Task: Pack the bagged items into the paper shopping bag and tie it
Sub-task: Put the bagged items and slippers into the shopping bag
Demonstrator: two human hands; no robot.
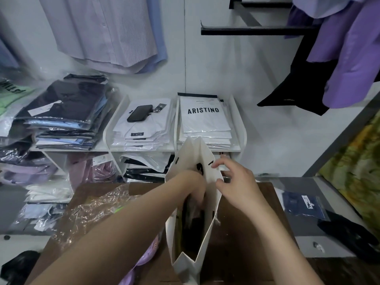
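Observation:
A white paper shopping bag stands upright and open on a brown table. My left hand reaches down into its mouth, fingers hidden among dark bagged items inside. My right hand pinches the bag's right rim, holding it apart. A clear-bagged lilac garment lies on the table under my left forearm, with crinkled clear plastic over it.
A white shelf unit behind holds stacks of bagged white shirts, one with a black phone on top. Stacks of bagged dark shirts sit left. Purple shirts hang upper right. A blue bagged item lies on a grey counter at right.

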